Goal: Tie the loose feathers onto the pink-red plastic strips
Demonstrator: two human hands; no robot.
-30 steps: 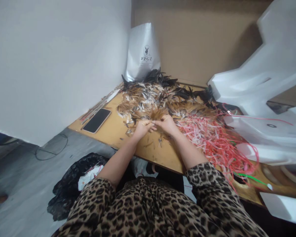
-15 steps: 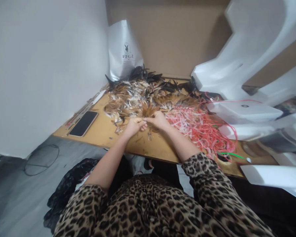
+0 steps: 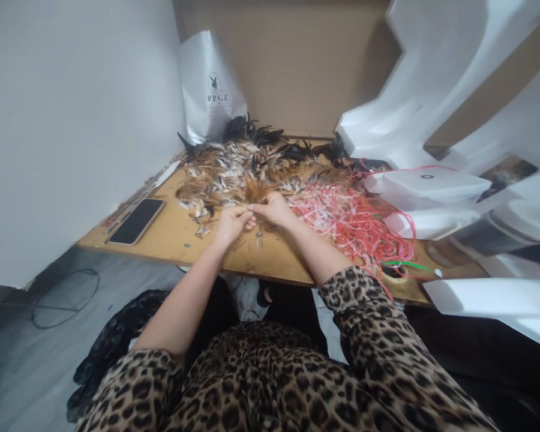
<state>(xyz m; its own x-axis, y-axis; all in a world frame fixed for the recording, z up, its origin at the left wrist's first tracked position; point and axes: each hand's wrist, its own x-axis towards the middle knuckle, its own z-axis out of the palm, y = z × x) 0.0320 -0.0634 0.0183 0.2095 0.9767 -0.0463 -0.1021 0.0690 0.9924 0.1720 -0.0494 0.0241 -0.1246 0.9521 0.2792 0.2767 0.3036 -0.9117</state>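
A heap of brown, white and black feathers (image 3: pixel 252 165) covers the far part of a wooden board table (image 3: pixel 184 231). My left hand (image 3: pixel 231 223) and my right hand (image 3: pixel 274 210) meet at the heap's near edge, fingers pinched together on a small bundle of brown feathers (image 3: pixel 257 193). The bundle fans away from me, above my knuckles. A tangle of pink and red plastic strips (image 3: pixel 355 219) lies just right of my right hand.
A black phone (image 3: pixel 136 221) lies at the table's left, beside thin sticks (image 3: pixel 137 195). A white bag (image 3: pixel 209 90) stands at the back corner. White foam pieces (image 3: pixel 432 186) crowd the right side. A black plastic bag (image 3: pixel 112 342) lies on the floor.
The view has swung, so everything sits further left in the picture. Both hands stay pinched together on the feather bundle at the heap's edge.
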